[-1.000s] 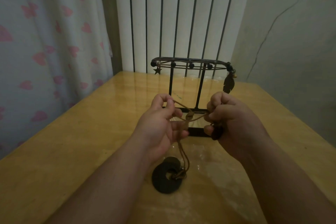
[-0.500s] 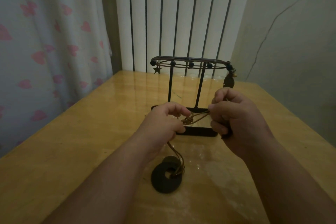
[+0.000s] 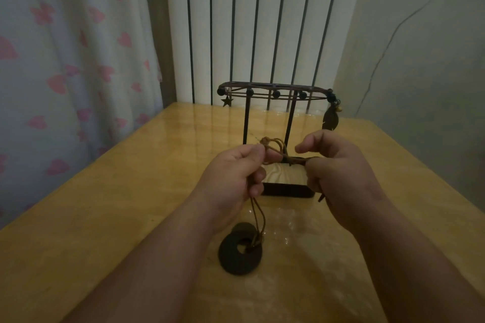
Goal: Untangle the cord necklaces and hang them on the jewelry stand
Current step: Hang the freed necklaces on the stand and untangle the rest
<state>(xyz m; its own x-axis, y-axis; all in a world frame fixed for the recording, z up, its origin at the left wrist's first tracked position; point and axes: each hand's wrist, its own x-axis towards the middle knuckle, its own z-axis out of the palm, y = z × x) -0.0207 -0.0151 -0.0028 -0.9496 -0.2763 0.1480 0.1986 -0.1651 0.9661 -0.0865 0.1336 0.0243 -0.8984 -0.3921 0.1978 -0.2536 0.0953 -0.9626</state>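
Head cam, quick count: 2 hands, 1 stand, 1 tangled cord being worked. Left hand (image 3: 231, 176) pinches the brown cord (image 3: 273, 148) btwn thumb and forefinger, other fingers curled round it. Right hand (image 3: 338, 176) has its fingers curled round the other end, thumb sticking up free. The cord runs between them in the air, just in front of the stand's base, w/ a knotty loop by the left thumb. 2 strands drop from the left hand to 1 dark ring pendant (image 3: 240, 254) lying on the table (image 3: 105, 204); maybe a 2nd dark piece behind it, can't tell. The stand (image 3: 273, 88) has 2 posts and 1 top bar w/ at least 4 dark beads, plus 1 star charm (image 3: 226, 101) hanging at the left end and 1 leaf charm (image 3: 330, 119) at the right end.
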